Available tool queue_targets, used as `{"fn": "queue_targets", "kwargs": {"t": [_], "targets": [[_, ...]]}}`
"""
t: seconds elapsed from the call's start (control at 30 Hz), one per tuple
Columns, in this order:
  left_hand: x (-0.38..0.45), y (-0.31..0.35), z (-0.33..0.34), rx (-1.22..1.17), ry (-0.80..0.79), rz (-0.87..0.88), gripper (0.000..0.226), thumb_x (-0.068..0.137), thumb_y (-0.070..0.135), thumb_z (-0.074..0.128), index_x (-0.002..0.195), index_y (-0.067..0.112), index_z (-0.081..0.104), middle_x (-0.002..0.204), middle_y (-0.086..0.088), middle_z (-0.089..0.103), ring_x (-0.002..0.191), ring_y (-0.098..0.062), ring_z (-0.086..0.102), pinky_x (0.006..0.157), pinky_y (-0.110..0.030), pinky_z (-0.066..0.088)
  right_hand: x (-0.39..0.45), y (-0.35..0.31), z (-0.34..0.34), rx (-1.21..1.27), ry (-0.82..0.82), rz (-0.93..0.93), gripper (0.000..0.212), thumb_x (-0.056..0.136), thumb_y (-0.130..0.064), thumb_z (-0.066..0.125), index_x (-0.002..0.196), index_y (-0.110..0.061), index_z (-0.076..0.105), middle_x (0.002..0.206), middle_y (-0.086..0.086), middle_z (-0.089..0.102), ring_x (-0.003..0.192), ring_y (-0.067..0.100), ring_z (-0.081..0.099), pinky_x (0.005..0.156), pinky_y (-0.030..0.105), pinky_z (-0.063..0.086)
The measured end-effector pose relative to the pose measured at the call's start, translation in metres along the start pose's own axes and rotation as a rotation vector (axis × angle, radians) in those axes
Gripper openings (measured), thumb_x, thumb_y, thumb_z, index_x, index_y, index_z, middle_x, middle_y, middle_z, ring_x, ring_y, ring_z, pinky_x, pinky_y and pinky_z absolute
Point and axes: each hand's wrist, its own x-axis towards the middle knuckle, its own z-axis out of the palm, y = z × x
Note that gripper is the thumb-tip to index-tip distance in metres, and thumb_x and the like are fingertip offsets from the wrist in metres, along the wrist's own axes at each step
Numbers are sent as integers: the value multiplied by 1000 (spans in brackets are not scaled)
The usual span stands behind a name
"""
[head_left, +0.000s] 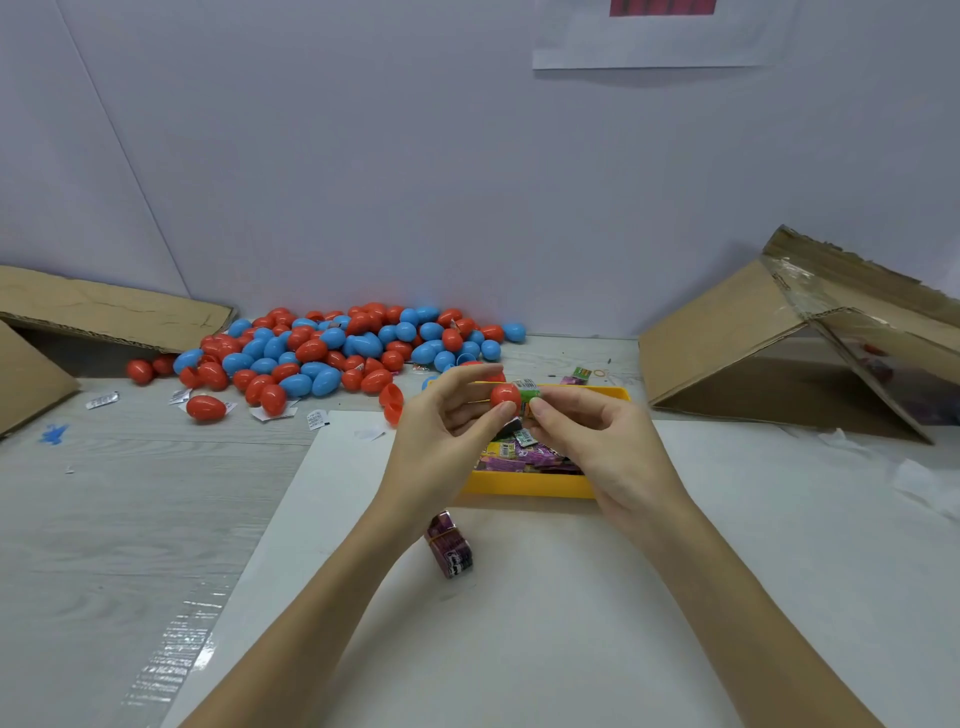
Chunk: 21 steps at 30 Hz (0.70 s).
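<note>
My left hand (447, 434) pinches a red egg half (505, 396), held level so my right hand (597, 441) can press the green packet (531, 399) it pinches into it. Beneath both hands: yellow tray (524, 488). Beyond the left hand: egg pile (332, 348). Nothing obstructs.

Bright even light, soft shadows – edges warped

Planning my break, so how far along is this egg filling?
Closed red and blue eggs are piled at the back; their contents cannot be seen. The left hand holds a red egg half, the right hand pinches a green packet against it. Still to go: purple packets in the yellow tray, plus a bundle nearer.
</note>
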Motion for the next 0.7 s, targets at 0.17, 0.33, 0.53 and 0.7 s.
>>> {"fn": "queue_targets", "kwargs": {"t": [0.17, 0.33, 0.53, 0.7], "targets": [[2, -1, -1, -9, 39, -6, 30, 89, 11, 76, 119, 9, 72, 103, 11, 78, 99, -5, 73, 82, -14, 55, -2, -2, 2, -66, 32, -105, 27, 88, -14, 79, 114, -19, 77, 104, -7, 79, 102, 9, 74, 88, 23, 59], [2, -2, -1, -21, 40, -13, 29, 90, 13, 76, 118, 10, 74, 103, 10, 78, 98, -5, 73, 82, -15, 55, -4, -4, 5, -97, 46, -142, 29, 89, -15, 78, 117, -17, 76, 106, -7, 79, 102, 7, 73, 89, 22, 58], [2, -2, 0, -68, 44, -43, 26, 90, 15, 76, 116, 10, 74, 102, 6, 79, 98, -8, 74, 82, -17, 57, -5, -4, 5, -105, 45, -170, 28, 90, -14, 77, 118, -17, 76, 105, -8, 79, 102, 5, 73, 88, 20, 58], [1, -1, -1, -46, 33, -27, 27, 90, 13, 76, 117, 10, 74, 104, 7, 78, 99, -7, 74, 84, -18, 57, -4, -2, 5, -126, 26, -174, 25, 90, -16, 78, 113, -24, 77, 103, -16, 78, 101, 3, 72, 84, 17, 57]]}}
